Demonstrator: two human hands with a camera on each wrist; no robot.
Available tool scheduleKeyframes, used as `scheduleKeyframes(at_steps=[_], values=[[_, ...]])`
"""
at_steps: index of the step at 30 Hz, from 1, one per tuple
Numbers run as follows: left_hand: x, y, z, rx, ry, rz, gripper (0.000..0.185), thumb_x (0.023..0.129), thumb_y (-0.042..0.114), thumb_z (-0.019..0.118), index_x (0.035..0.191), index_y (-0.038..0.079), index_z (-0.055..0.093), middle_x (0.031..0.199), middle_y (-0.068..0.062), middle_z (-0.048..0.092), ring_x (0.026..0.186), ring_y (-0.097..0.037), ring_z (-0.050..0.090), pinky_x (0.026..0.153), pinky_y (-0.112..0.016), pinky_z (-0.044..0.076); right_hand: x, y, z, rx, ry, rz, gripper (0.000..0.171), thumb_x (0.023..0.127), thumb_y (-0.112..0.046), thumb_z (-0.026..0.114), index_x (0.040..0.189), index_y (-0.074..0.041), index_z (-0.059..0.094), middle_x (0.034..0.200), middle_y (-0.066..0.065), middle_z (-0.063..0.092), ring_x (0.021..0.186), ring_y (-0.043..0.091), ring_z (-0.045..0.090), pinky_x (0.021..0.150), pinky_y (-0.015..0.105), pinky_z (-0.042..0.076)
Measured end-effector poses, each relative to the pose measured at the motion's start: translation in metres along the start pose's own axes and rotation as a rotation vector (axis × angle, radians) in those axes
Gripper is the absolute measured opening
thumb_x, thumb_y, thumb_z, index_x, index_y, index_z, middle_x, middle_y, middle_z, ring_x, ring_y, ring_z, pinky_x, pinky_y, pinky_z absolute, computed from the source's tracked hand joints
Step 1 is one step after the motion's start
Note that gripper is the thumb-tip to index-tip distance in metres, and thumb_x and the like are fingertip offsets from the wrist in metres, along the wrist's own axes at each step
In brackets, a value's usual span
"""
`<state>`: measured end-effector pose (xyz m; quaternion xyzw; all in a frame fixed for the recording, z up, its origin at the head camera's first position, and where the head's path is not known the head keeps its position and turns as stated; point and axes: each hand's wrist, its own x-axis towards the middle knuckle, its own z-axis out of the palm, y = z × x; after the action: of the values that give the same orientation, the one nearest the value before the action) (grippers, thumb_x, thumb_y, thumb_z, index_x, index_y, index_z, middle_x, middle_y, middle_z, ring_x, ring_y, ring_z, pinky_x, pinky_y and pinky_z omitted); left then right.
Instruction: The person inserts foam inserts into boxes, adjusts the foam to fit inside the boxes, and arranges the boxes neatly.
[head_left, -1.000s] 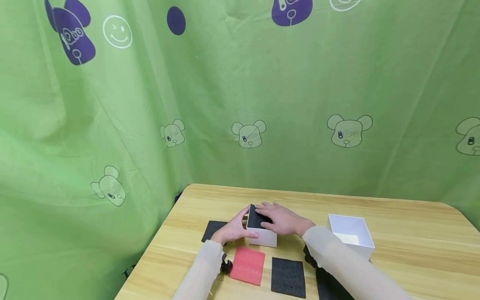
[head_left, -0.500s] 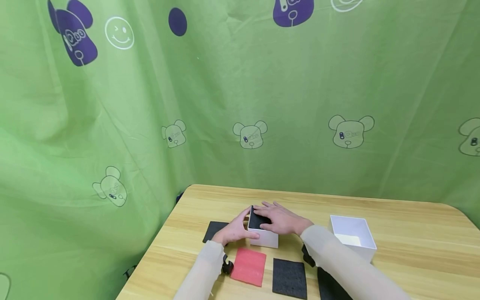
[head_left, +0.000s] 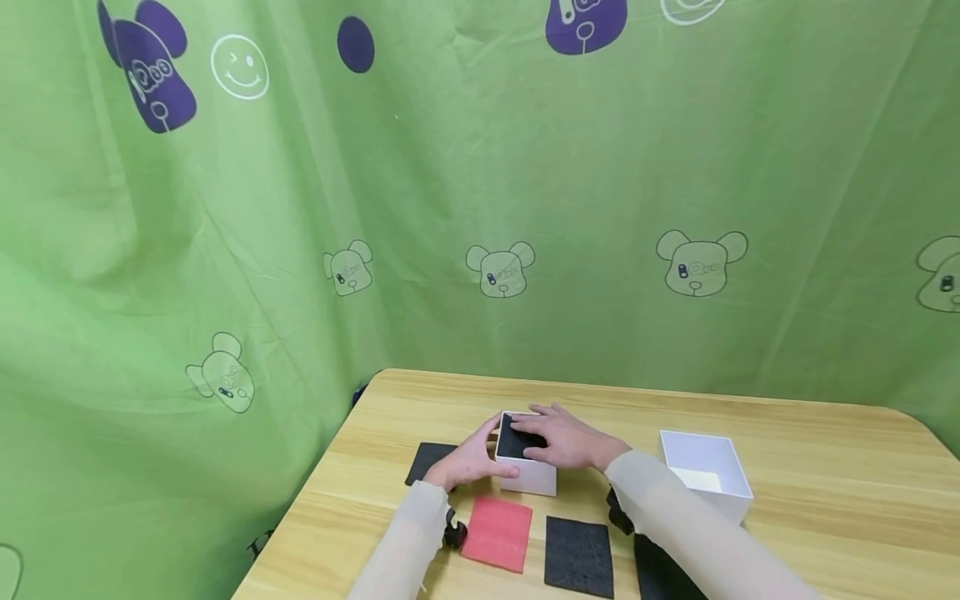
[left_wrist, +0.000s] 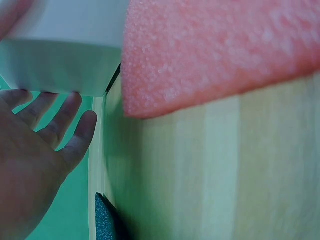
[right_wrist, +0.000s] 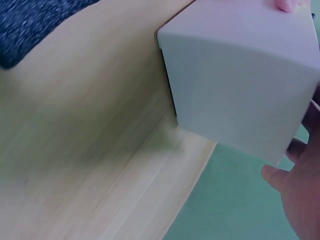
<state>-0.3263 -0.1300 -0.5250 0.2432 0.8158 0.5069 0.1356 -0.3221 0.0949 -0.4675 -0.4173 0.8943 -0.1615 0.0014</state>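
A small white box point(head_left: 528, 478) stands on the wooden table with a black foam sheet point(head_left: 516, 443) lying inside its top, just below the white rim. My left hand point(head_left: 471, 457) holds the box at its left side, thumb across the front face, fingers along the side wall. From above, my right hand point(head_left: 567, 440) presses the foam with fairly straight fingers and hides its right part. In the right wrist view, the box's plain side point(right_wrist: 240, 90) shows, with the right hand point(right_wrist: 306, 185) at its upper edge.
A red foam sheet point(head_left: 497, 534) and a black foam sheet point(head_left: 578, 557) lie in front of the box. Another black sheet point(head_left: 429, 462) is behind my left wrist, and one point(head_left: 663, 575) lies partly under my right sleeve. At right stands an open white box part point(head_left: 705, 475).
The black foam has sunk a little into the box, and more white rim shows at the back. My right hand has shifted slightly; the left keeps its hold.
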Motion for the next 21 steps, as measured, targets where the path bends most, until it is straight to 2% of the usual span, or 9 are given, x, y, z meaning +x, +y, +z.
scheduleKeyframes(at_steps=[9, 15, 21], values=[[-0.001, 0.001, 0.0, -0.037, -0.009, -0.008, 0.1, 0.077, 0.021, 0.08, 0.152, 0.023, 0.015, 0.14, -0.002, 0.04, 0.125, -0.025, 0.042, 0.093, -0.033, 0.043, -0.011, 0.006, -0.017, -0.028, 0.022, 0.035, 0.052, 0.081, -0.032, 0.069, 0.125, -0.005, 0.061, 0.125, 0.011, 0.06, 0.125, 0.043, 0.042, 0.102, 0.059, 0.029], [0.001, -0.001, 0.0, -0.056, -0.007, -0.002, 0.098, 0.077, 0.018, 0.08, 0.152, 0.026, 0.017, 0.138, -0.001, 0.041, 0.124, -0.024, 0.043, 0.093, -0.033, 0.043, -0.013, 0.007, -0.017, 0.002, -0.003, 0.103, 0.055, 0.08, -0.036, 0.07, 0.125, -0.005, 0.062, 0.124, 0.015, 0.06, 0.12, 0.04, 0.048, 0.1, 0.053, 0.035], [0.0, 0.0, 0.001, -0.06, -0.005, -0.003, 0.099, 0.077, 0.018, 0.08, 0.152, 0.024, 0.017, 0.139, -0.002, 0.04, 0.124, -0.025, 0.043, 0.093, -0.033, 0.044, -0.015, 0.007, -0.014, 0.051, 0.037, 0.133, 0.056, 0.078, -0.036, 0.073, 0.123, -0.004, 0.063, 0.119, 0.016, 0.061, 0.112, 0.036, 0.055, 0.096, 0.051, 0.04]])
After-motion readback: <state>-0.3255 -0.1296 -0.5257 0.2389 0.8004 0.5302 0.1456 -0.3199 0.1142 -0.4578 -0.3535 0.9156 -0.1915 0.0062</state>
